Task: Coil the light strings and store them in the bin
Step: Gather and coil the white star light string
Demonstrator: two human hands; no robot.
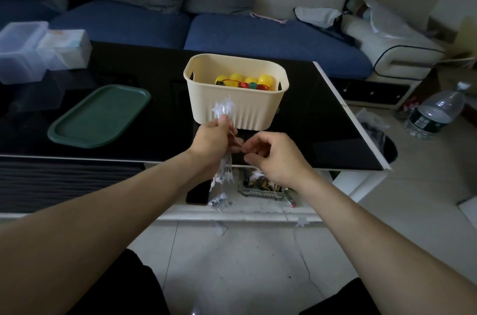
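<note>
Left hand (211, 141) fingers curled round star light string (224, 109); right hand (273, 157) pinching its wire.

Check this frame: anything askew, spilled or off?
One thing: the star light string bunched in the left hand trails to the floor, a loose star lying on the tiles. The bin stands upright, yellow bulbs inside.

Both forearms cut off by the bottom edge. Middle of star light string (224, 110) hidden inside left hand (212, 143). Thin wire at right hand (275, 157) fingertips too fine to follow. Clear container (19, 50) at ten o'clock cropped and blurred. Yellow bulbs (247, 79) partly hidden behind the bin (236, 105) wall.
</note>
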